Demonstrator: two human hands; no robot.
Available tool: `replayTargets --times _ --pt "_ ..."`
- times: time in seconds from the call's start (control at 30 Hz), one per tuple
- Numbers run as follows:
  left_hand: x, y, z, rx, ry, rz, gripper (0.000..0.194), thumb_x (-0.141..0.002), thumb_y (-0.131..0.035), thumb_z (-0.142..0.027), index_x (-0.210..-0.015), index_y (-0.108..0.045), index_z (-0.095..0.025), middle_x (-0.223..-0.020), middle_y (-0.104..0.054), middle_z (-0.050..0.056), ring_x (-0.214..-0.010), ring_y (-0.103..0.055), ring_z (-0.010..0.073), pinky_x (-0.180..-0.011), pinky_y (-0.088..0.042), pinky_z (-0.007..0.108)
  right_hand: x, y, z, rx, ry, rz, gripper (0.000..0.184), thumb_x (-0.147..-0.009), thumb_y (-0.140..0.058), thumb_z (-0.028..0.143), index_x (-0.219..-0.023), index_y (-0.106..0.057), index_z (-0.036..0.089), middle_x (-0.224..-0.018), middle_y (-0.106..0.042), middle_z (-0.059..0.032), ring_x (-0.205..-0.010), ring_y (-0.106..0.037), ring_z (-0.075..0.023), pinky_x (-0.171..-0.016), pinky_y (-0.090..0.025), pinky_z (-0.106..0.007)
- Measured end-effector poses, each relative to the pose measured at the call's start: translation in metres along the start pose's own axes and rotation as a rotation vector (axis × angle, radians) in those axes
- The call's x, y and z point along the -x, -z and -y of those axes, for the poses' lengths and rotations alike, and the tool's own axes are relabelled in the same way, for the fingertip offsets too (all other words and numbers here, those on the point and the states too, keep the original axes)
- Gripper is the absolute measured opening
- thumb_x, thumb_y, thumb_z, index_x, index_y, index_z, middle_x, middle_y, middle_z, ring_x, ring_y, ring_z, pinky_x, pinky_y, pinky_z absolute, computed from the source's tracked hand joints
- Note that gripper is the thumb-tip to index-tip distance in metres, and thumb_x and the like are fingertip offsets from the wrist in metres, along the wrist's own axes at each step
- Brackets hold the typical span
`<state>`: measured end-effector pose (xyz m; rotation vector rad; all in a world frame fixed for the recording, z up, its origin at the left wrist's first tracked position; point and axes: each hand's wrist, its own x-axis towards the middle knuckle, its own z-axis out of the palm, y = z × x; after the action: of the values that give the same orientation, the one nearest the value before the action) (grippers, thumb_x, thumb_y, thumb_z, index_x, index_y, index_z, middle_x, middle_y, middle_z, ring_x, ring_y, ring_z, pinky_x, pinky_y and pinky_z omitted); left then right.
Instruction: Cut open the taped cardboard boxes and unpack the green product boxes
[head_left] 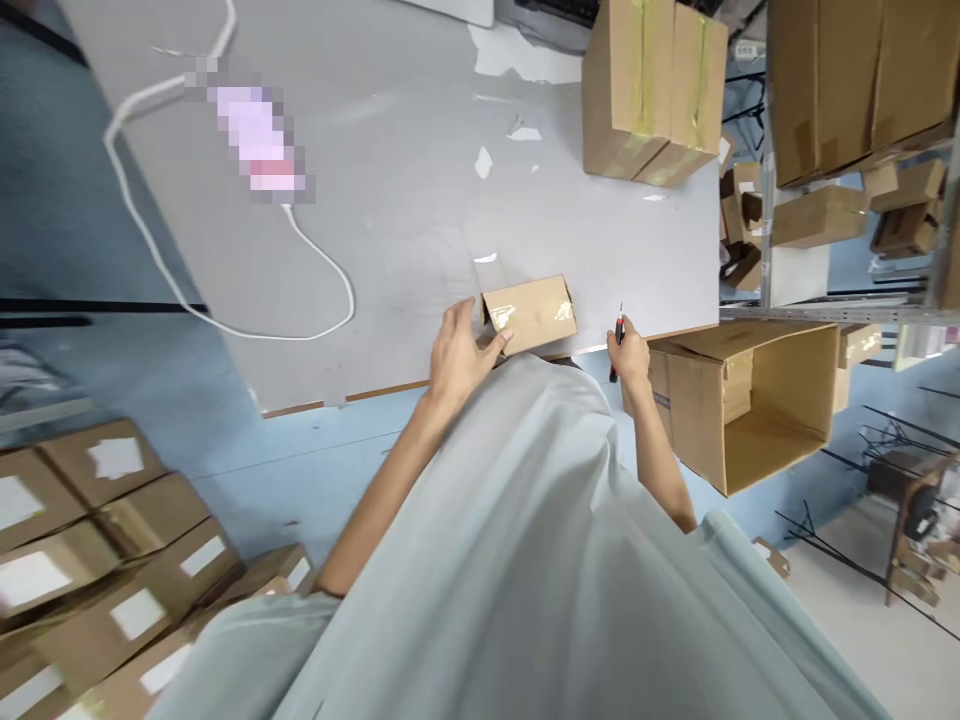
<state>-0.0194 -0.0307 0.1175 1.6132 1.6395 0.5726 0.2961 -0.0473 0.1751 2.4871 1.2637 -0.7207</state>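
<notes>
A small brown cardboard box (534, 312) with shiny clear tape at its left end lies near the front edge of the grey table (405, 200). My left hand (459, 352) is at that end, fingers raised and spread from the thumb, and the thumb touches the box's near left corner. To the right of the box, my right hand (630, 352) is closed around a slim screwdriver (619, 328) with a red and black handle. Its thin metal tip points away from me, over the table's edge.
Two taped cartons (637, 100) stand at the table's far right. A white cable (330, 262) runs to a pixelated object (259, 135) at left. A large open carton (776, 400) sits right of my right hand. Labelled boxes (142, 560) are stacked at lower left. Paper scraps (484, 162) lie on the table.
</notes>
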Motion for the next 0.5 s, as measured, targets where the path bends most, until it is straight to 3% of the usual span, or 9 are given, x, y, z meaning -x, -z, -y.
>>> replayTargets --times 0.17,0.33,0.43,0.5 --pt "0.0 -0.02 0.003 0.206 0.241 -0.021 0.074 -0.097 -0.077 -0.049 -0.164 -0.062 -0.021 -0.159 -0.072 0.02 -0.125 -0.081 0.0329 -0.109 -0.065 0.048 -0.082 -0.022 0.006 0.045 0.079 0.078 0.063 -0.119 -0.056 0.025 -0.179 -0.044 0.012 -0.156 -0.07 -0.0283 -0.138 -0.072 -0.0323 -0.11 -0.051 -0.037" --pt "0.0 -0.031 0.018 0.456 0.338 -0.164 0.073 -0.089 -0.089 -0.051 -0.156 -0.072 -0.026 -0.157 -0.076 0.014 -0.137 -0.075 0.0303 -0.121 -0.059 0.049 -0.133 -0.042 -0.001 0.022 0.138 0.131 0.064 -0.115 -0.055 0.018 -0.179 -0.044 0.014 -0.16 -0.064 -0.0285 -0.137 -0.07 -0.0327 -0.112 -0.052 -0.041" --pt "0.003 -0.034 0.028 0.594 0.335 -0.216 0.085 -0.081 -0.097 -0.061 -0.154 -0.074 -0.022 -0.157 -0.076 0.016 -0.145 -0.072 0.0337 -0.126 -0.056 0.05 -0.148 -0.059 -0.002 -0.158 0.264 0.112 0.062 -0.112 -0.053 0.019 -0.174 -0.05 0.014 -0.165 -0.06 -0.0266 -0.149 -0.061 -0.0346 -0.125 -0.049 -0.048" --pt "0.006 -0.037 0.029 0.644 0.336 -0.243 0.093 -0.078 -0.1 -0.066 -0.154 -0.074 -0.021 -0.158 -0.075 0.017 -0.148 -0.07 0.0358 -0.127 -0.056 0.051 -0.152 -0.075 0.004 -0.306 0.366 0.15 0.057 -0.113 -0.051 0.026 -0.169 -0.057 0.013 -0.16 -0.067 -0.0235 -0.147 -0.063 -0.0323 -0.129 -0.048 -0.05"
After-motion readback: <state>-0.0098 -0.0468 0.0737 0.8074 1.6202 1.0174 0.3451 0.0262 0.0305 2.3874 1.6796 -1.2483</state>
